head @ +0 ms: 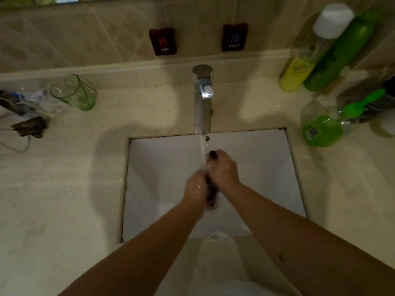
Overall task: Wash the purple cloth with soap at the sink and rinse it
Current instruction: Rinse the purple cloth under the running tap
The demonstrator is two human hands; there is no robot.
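Two hands meet over the middle of the white sink (162, 167), pressed together around the purple cloth (210, 192). We see our left hand (195, 186) and right hand (224, 167) both clamped on it, with only a dark strip of cloth showing between the palms and a bit at the right fingertips. Water stream (202, 150) from the faucet (202, 99) lands right on the hands.

Head view, counter surroundings:
- Far left edge of the counter (64, 178): green glass (73, 92), tilted in this wide-angle view, next to clear clutter and a dark object with a cable; we can't identify those.
- Far right corner: yellow bottle (296, 71) and tall green bottle (342, 54) against the wall, white cap (333, 20) on top of one.
- Right edge, just beside the sink rim: green soap dispenser (322, 127) with a bright green pump, partly full.
- Wall behind the faucet: HOT tag (163, 41) and COLD tag (234, 37).

Nothing sits between our hands and the faucet; the bottles are well apart from the basin.

Hard to make out: most of the cloth is hidden inside the grip, so its shape and any suds are unclear. Drain is partly covered by the cloth and the left wrist. Right-edge items behind the dispenser are dark and blurred.
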